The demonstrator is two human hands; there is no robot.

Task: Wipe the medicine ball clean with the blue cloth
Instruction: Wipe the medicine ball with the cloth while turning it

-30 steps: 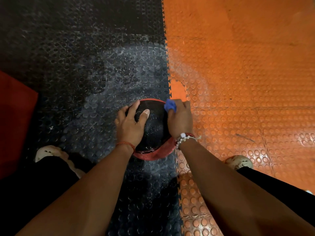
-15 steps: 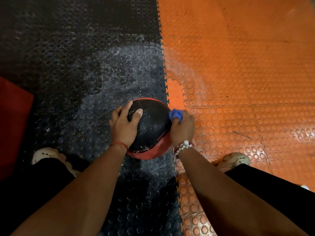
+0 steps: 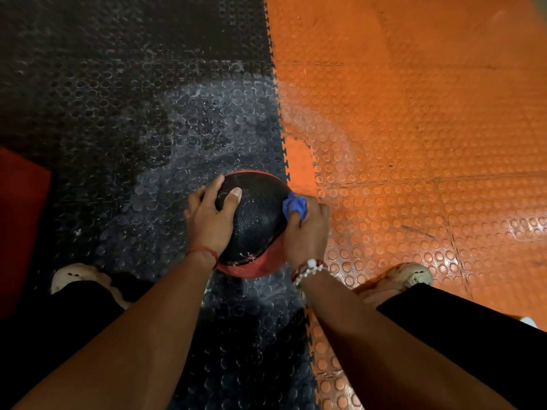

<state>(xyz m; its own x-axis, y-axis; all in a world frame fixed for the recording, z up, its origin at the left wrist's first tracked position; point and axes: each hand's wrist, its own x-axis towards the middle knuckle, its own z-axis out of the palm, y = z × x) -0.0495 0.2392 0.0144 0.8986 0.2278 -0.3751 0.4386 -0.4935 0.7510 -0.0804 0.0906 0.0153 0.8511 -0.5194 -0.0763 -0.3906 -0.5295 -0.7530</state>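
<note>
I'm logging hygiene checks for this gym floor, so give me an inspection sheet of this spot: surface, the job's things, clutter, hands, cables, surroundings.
Surface: black studded mat joined to orange studded mat; whitish smears on both around the ball.
Job's things: medicine ball, black and red, on the black mat by the seam; blue cloth bunched against its right side.
Clutter: nothing seen.
Hands: left hand rests spread on the ball's left side; right hand grips the cloth.
Cables: nothing seen.
Surroundings: red object at the left edge, unclear what; left shoe and right shoe either side of the ball.
</note>
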